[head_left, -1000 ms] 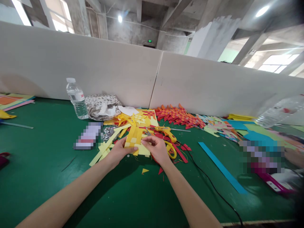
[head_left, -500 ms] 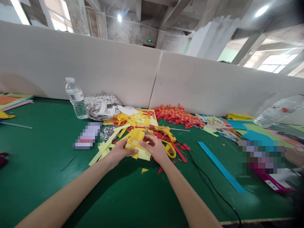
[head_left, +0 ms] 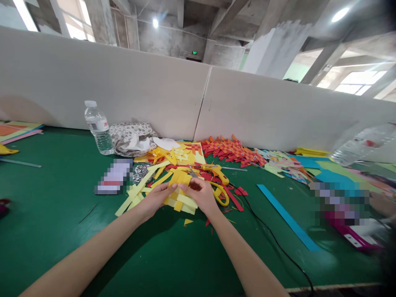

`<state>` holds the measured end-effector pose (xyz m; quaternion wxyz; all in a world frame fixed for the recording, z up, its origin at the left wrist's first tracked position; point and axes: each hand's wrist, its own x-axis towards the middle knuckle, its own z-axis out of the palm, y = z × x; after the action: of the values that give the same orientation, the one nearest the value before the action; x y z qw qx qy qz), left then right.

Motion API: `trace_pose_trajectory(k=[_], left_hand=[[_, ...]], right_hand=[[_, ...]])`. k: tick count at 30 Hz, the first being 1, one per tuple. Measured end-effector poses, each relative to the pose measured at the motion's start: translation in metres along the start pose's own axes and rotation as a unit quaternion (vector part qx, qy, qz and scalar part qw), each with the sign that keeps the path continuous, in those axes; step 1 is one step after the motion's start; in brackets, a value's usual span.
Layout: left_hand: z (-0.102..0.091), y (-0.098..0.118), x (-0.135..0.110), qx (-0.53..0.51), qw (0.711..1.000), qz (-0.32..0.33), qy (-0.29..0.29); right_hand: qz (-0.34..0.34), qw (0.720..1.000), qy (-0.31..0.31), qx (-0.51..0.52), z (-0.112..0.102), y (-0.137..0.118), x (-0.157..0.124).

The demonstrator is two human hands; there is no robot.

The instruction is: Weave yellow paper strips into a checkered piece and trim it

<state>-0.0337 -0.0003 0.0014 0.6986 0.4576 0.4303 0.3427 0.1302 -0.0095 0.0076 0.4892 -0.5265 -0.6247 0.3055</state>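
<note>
Both hands hold a woven piece of yellow paper strips (head_left: 182,201), dark yellow crossing pale yellow, just above the table. My left hand (head_left: 159,197) grips its left side, thumb on top. My right hand (head_left: 202,193) pinches the right side, its thumb close to the left thumb; the fingers beneath are hidden. Behind the hands lie loose yellow paper strips (head_left: 137,194). Right of my right hand are yellow-handled scissors (head_left: 223,194), partly covered, and a yellow glue gun (head_left: 218,172) with a black cord.
Red woven paper fish (head_left: 232,149) lie along the white partition (head_left: 123,82). A water bottle (head_left: 99,130) and a patterned cloth bag (head_left: 133,136) stand at back left. A blurred phone-like object (head_left: 114,176) sits left. A blue strip (head_left: 287,216) lies right, near another person's hand (head_left: 382,204).
The woven yellow piece has tilted and turned in my hands, showing more of its lower edge. Both thumbs have come closer together on its upper part.
</note>
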Motion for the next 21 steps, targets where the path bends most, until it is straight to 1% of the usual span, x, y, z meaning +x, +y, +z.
trace_pose_trajectory(k=[3, 7, 10, 14, 18, 21], left_hand=[[0.0010, 0.0009, -0.0005, 0.005, 1.000, 0.006, -0.008], [0.0012, 0.0004, 0.0000, 0.008, 1.000, 0.000, -0.005], [0.0005, -0.0031, 0.0025, -0.011, 1.000, -0.011, -0.014], [-0.0001, -0.0077, 0.0051, -0.035, 0.999, -0.010, -0.032], [-0.0004, -0.0081, 0.0050, 0.000, 1.000, 0.019, -0.020], [0.0007, -0.0053, 0.0036, 0.030, 0.999, 0.035, -0.021]], right_hand=[[0.005, 1.000, 0.015, 0.010, -0.0003, -0.0012, 0.0011], [0.008, 0.999, 0.033, 0.007, 0.0000, 0.0016, 0.0022], [0.018, 0.998, 0.053, 0.011, 0.0007, 0.0047, 0.0017], [0.032, 0.997, 0.061, 0.018, 0.0005, 0.0067, 0.0009], [0.044, 0.997, 0.056, 0.017, -0.0005, 0.0050, 0.0009], [0.040, 0.997, 0.059, 0.000, -0.0002, 0.0022, 0.0008]])
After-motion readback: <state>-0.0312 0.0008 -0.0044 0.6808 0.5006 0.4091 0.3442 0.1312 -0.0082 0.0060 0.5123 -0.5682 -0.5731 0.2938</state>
